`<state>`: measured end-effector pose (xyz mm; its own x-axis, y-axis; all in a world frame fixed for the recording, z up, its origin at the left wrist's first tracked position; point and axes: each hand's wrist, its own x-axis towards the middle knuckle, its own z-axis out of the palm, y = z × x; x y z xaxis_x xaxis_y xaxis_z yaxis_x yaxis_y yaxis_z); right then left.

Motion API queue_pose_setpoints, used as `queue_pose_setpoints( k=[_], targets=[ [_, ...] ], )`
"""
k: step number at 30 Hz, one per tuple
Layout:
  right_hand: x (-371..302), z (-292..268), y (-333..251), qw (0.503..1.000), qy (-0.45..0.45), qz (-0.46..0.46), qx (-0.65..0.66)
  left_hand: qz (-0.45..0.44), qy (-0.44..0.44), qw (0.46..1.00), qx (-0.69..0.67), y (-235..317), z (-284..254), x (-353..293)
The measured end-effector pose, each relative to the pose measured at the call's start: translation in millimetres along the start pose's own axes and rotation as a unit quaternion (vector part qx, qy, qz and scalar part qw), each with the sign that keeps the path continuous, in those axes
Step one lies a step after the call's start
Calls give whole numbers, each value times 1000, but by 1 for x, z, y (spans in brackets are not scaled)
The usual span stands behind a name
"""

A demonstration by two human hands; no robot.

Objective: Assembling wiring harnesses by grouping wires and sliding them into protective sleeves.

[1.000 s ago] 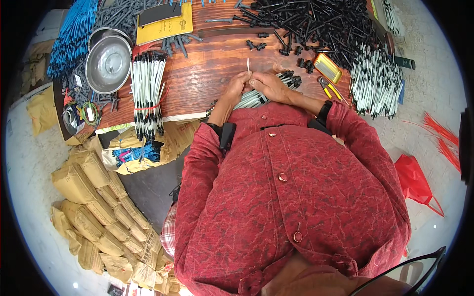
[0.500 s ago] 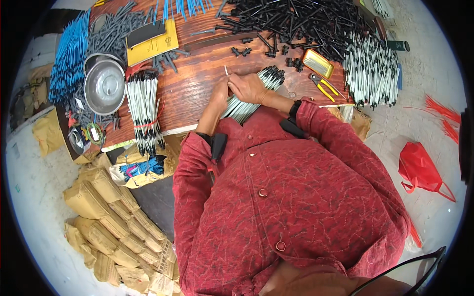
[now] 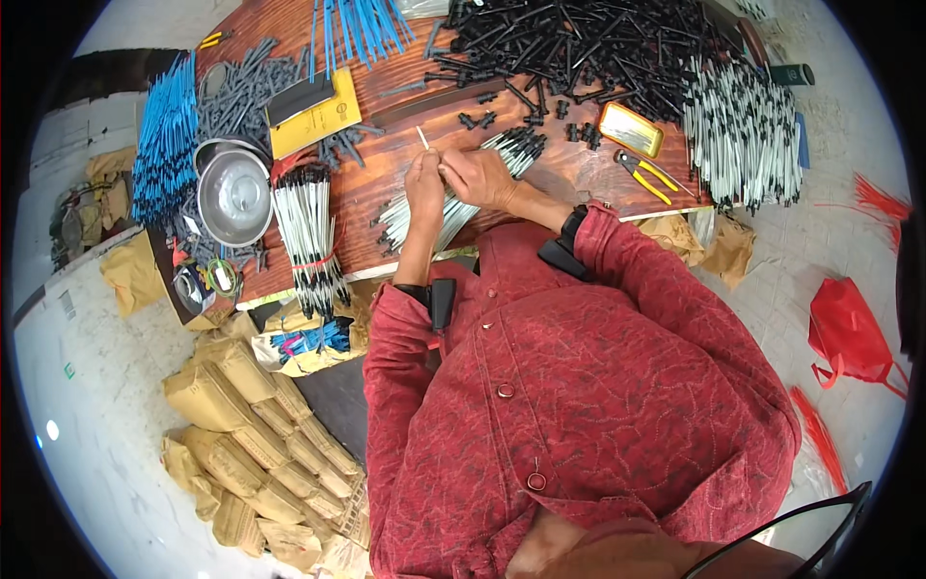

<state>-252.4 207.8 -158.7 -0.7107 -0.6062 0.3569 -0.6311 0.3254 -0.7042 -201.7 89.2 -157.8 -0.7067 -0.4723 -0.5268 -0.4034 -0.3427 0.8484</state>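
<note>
— Where do we find the hands at this moment?

— Over the middle of the wooden table (image 3: 386,183), close together. Our left hand (image 3: 424,188) pinches a thin white rod (image 3: 422,138) whose tip sticks up past the fingertips; our right hand (image 3: 479,177) is closed around the same work, thumb and fingers pressed toward the left hand. Under both lies a loose bundle of white rods with black ends (image 3: 453,193), slanting across the table's near edge and touching the hands.

— And around us?

— To the left, a tied bundle of white rods (image 3: 309,236) lies just beside a steel bowl (image 3: 234,196), with a sheaf of blue rods (image 3: 166,145) farther out. A yellow booklet (image 3: 311,125) sits behind the bowl. Black connectors (image 3: 579,43) are heaped across the far side (too many to tell apart). To the right lie yellow-handled pliers (image 3: 648,174), a yellow tin (image 3: 630,128) and a large pile of white rods (image 3: 743,130). On the floor, brown paper parcels (image 3: 251,434) are stacked at left, a red bag (image 3: 849,333) at right.
</note>
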Motion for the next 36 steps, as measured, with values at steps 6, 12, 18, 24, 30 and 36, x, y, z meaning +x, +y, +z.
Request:
queue_pose_setpoints(
  k=[6,12,18,24,30,36],
  targets=[
    [3,1,-13,999,-4,30,11,118,108,986,45,-14,3,10],
    [14,14,-10,999,-23,37,9,116,119,985,46,-17,-5,47],
    [8,29,1,994,19,-101,33,43,116,992,18,-19,-11,68],
    [-17,23,-1,989,15,-148,18,48,52,997,29,-14,-4,60],
    [-59,5,-10,986,27,-161,21,86,-15,985,151,8,12,15],
    [-122,-3,-25,994,34,-67,75,189,-112,916,334,-26,6,-30]
  ],
)
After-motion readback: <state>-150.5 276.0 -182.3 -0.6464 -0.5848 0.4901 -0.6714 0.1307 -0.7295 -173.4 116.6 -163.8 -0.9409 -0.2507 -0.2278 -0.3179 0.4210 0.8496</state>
